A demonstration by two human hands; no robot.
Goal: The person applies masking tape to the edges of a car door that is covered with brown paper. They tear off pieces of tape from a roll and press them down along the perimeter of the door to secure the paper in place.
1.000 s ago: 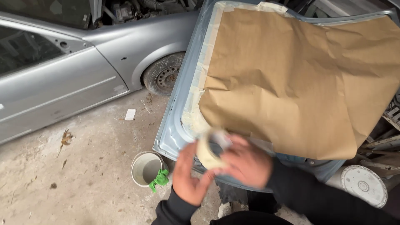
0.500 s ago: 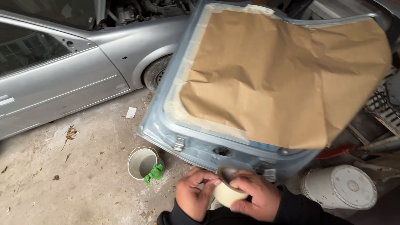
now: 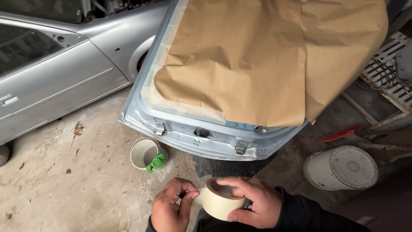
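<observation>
The right hand (image 3: 253,204) holds the roll of masking tape (image 3: 219,199), grip clamped around it, low in front of the body. The left hand (image 3: 169,210) pinches its loose end. The car door (image 3: 189,129) with brown paper (image 3: 266,60) lies just ahead.

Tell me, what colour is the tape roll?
The tape roll is pale cream, seen in the head view.

Brown masking paper (image 3: 266,60) hides most of the car door (image 3: 201,133); the picture's top edge cuts off both.
</observation>
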